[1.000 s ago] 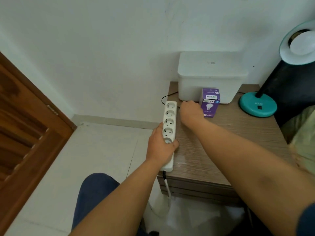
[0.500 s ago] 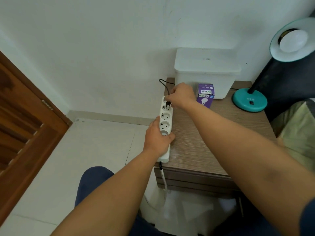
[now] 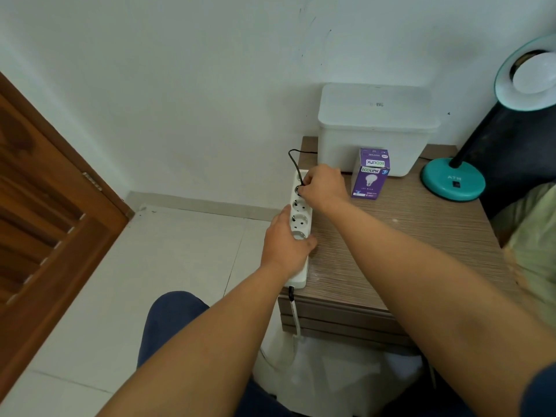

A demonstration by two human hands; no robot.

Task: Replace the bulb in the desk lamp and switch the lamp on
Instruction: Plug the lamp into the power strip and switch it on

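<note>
A white power strip [image 3: 298, 219] lies along the left edge of the wooden nightstand [image 3: 406, 242]. My left hand [image 3: 285, 242] grips its near half and holds it down. My right hand [image 3: 323, 186] is closed on the lamp's black plug at a socket near the strip's far end; the plug is mostly hidden by my fingers. Its black cord [image 3: 293, 159] loops back behind the white box. The teal desk lamp has its base [image 3: 452, 183] at the right rear and its shade [image 3: 528, 75] with a white bulb [image 3: 534, 75] at the top right. A purple bulb box [image 3: 370, 174] stands upright beside my right hand.
A white lidded plastic box [image 3: 376, 127] sits against the wall at the back of the nightstand. A wooden door [image 3: 45, 212] stands at the left over white floor tiles. The strip's white cable [image 3: 296, 323] hangs off the front edge. Greenish fabric [image 3: 532, 236] lies at the right.
My right hand picked up the black plug from beside the white box and brought it onto a far socket of the strip. My left hand stays on the strip.
</note>
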